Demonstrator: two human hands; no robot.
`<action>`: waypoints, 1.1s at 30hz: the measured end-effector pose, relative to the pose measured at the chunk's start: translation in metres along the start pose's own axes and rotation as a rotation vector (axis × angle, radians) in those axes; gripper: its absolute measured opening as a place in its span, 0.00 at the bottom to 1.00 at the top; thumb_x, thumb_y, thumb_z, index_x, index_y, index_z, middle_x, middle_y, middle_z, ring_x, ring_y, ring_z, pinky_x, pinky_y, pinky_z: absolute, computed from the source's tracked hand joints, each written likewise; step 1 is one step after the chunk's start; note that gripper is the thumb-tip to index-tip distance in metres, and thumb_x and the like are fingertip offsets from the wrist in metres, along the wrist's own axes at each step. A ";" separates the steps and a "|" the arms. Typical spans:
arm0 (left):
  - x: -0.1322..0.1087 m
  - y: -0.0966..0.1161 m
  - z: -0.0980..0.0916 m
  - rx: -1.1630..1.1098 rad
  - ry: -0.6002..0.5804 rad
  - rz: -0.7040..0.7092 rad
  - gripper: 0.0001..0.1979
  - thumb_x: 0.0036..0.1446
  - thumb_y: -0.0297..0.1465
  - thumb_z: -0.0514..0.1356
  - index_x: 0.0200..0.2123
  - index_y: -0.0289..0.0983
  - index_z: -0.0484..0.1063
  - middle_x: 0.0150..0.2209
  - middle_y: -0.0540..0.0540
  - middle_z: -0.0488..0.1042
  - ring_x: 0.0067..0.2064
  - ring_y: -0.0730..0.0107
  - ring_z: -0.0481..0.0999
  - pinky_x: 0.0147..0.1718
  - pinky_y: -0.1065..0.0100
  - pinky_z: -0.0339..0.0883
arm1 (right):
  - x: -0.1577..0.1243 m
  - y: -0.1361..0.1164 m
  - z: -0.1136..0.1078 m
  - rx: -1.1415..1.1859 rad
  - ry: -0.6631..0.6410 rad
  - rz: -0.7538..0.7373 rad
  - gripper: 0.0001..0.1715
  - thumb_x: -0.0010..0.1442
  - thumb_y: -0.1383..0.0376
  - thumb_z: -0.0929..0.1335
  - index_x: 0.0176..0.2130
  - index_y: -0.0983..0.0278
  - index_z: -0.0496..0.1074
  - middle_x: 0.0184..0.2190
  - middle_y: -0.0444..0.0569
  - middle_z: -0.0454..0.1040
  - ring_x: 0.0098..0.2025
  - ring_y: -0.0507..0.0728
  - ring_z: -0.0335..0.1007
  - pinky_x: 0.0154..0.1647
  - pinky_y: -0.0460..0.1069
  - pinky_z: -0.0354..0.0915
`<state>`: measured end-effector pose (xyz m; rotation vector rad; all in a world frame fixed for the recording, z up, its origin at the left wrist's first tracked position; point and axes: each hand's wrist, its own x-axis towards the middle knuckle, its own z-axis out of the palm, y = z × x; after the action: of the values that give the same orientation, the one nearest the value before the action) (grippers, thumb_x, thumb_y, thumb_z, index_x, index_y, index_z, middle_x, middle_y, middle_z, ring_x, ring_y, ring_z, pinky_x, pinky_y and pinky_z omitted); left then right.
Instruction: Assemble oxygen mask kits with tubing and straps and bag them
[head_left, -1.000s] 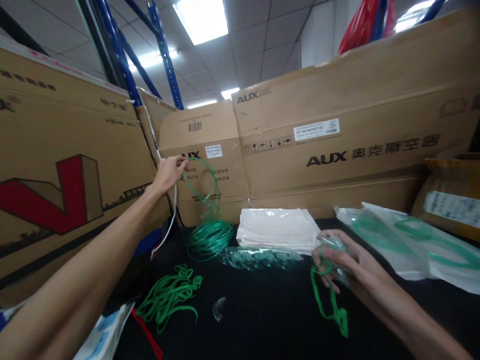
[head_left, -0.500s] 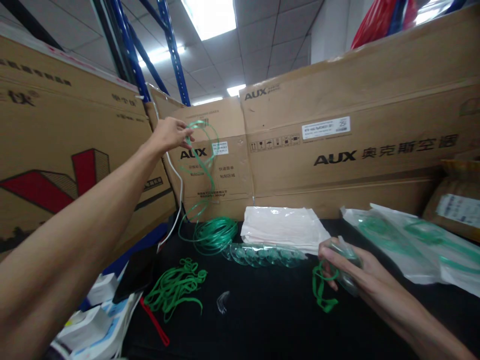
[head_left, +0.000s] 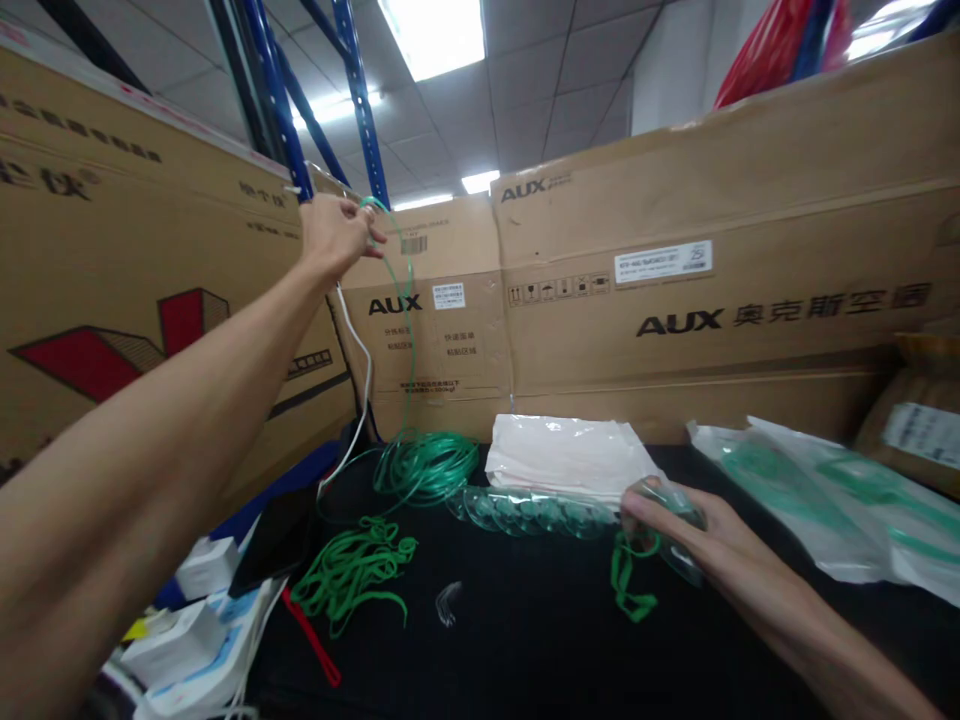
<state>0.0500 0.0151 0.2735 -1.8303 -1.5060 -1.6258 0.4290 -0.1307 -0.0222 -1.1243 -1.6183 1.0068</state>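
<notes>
Head view: the left hand (head_left: pixel 337 235) is up high, pinching the end of a green tube (head_left: pixel 409 330) that hangs down to its coil (head_left: pixel 427 465) by the back edge of the black surface (head_left: pixel 525 640). The right hand (head_left: pixel 701 550) rests mid-surface, closed around a clear mask (head_left: pixel 671 500) with a green strap (head_left: pixel 626 585).

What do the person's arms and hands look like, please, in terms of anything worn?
The left hand and right hand are bare: no gloves, rings or watch visible. Both forearms are uncovered as far as the frame shows, with no sleeve in view.
</notes>
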 end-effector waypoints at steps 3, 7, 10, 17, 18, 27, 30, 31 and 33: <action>0.008 0.016 -0.005 -0.064 0.007 0.021 0.15 0.70 0.32 0.60 0.43 0.21 0.76 0.42 0.33 0.83 0.33 0.71 0.81 0.40 0.60 0.81 | 0.019 -0.034 0.014 -0.070 0.005 -0.078 0.25 0.62 0.44 0.70 0.31 0.62 0.77 0.35 0.48 0.78 0.40 0.61 0.73 0.41 0.52 0.64; 0.005 0.028 -0.002 -0.138 0.016 0.051 0.15 0.70 0.31 0.61 0.42 0.20 0.77 0.40 0.33 0.84 0.34 0.71 0.81 0.41 0.60 0.82 | 0.073 -0.076 0.054 -0.224 -0.120 -0.303 0.20 0.64 0.52 0.71 0.47 0.63 0.81 0.53 0.55 0.80 0.51 0.66 0.77 0.56 0.59 0.66; -0.002 0.036 0.001 -0.192 0.010 0.069 0.15 0.70 0.31 0.61 0.42 0.21 0.77 0.40 0.32 0.84 0.34 0.69 0.82 0.41 0.58 0.81 | 0.129 -0.089 0.094 -0.290 -0.153 -0.362 0.14 0.59 0.60 0.76 0.43 0.65 0.82 0.63 0.59 0.72 0.65 0.68 0.65 0.66 0.61 0.58; -0.023 0.069 -0.005 -0.303 -0.016 0.136 0.13 0.70 0.29 0.59 0.44 0.21 0.77 0.41 0.34 0.83 0.37 0.66 0.84 0.43 0.58 0.80 | 0.218 -0.094 0.190 -0.300 -0.256 -0.358 0.19 0.68 0.59 0.70 0.55 0.64 0.73 0.56 0.53 0.74 0.53 0.63 0.74 0.53 0.62 0.73; -0.025 0.073 -0.008 -0.318 -0.013 0.150 0.13 0.70 0.28 0.59 0.44 0.22 0.77 0.40 0.35 0.83 0.36 0.67 0.84 0.43 0.58 0.80 | 0.224 -0.095 0.201 -0.282 -0.262 -0.344 0.19 0.68 0.58 0.70 0.55 0.65 0.73 0.54 0.52 0.75 0.51 0.63 0.75 0.51 0.61 0.74; -0.042 0.039 -0.044 -0.409 0.190 0.186 0.14 0.73 0.29 0.53 0.48 0.25 0.75 0.38 0.43 0.81 0.38 0.68 0.84 0.47 0.56 0.77 | 0.264 -0.160 0.187 -0.025 0.025 -0.573 0.22 0.71 0.54 0.67 0.56 0.66 0.72 0.53 0.54 0.77 0.51 0.60 0.76 0.54 0.60 0.71; -0.051 0.006 -0.042 -0.358 0.231 0.027 0.15 0.74 0.31 0.52 0.46 0.26 0.75 0.42 0.39 0.83 0.40 0.70 0.83 0.45 0.64 0.77 | 0.273 -0.194 0.154 0.020 0.097 -0.696 0.25 0.71 0.54 0.65 0.58 0.68 0.72 0.52 0.52 0.78 0.57 0.58 0.71 0.61 0.55 0.64; -0.056 -0.005 -0.039 -0.306 0.222 -0.048 0.16 0.74 0.32 0.51 0.46 0.28 0.76 0.42 0.39 0.83 0.38 0.71 0.83 0.43 0.66 0.77 | 0.274 -0.203 0.144 0.023 0.103 -0.723 0.25 0.70 0.54 0.66 0.56 0.69 0.73 0.52 0.52 0.79 0.57 0.59 0.71 0.61 0.55 0.63; -0.067 -0.027 -0.030 -0.228 0.182 -0.156 0.15 0.72 0.33 0.53 0.43 0.30 0.77 0.40 0.40 0.84 0.33 0.70 0.81 0.36 0.66 0.77 | 0.272 -0.216 0.128 0.013 0.075 -0.765 0.24 0.69 0.53 0.66 0.53 0.69 0.74 0.51 0.52 0.79 0.56 0.60 0.70 0.61 0.56 0.63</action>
<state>0.0227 -0.0304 0.2156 -1.6512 -1.4673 -2.0526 0.2065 0.0589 0.2050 -0.4395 -1.7589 0.4596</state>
